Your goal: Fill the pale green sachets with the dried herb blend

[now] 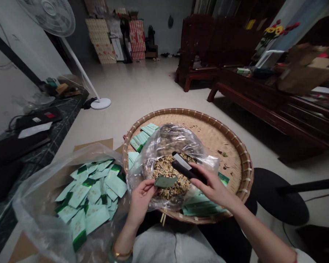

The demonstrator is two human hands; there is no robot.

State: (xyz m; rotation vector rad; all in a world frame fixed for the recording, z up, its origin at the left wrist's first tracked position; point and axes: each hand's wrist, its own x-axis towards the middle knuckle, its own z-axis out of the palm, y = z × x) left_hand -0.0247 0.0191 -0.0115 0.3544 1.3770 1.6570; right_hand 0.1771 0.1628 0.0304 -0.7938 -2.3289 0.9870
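Note:
My left hand [140, 200] pinches a small green packet [165, 181] by its edge and holds it over an open clear plastic bag [164, 144] of loose dried bits [164, 168]. My right hand [212, 186] grips a black scoop-like tool [186, 168] whose tip lies over the dried bits, just right of the packet. The bag rests in a round woven bamboo tray [235, 146] on my lap. Stacks of green packets [142, 138] lie along the tray's left side, with more packets [201, 209] under my right wrist.
A large clear bag holding several filled green packets [91, 193] sits in a cardboard box at my left. A dark counter [30, 146] runs along the left, with a white standing fan [100, 103] beyond. A black stool [279, 195] and dark wooden furniture [263, 102] are on the right.

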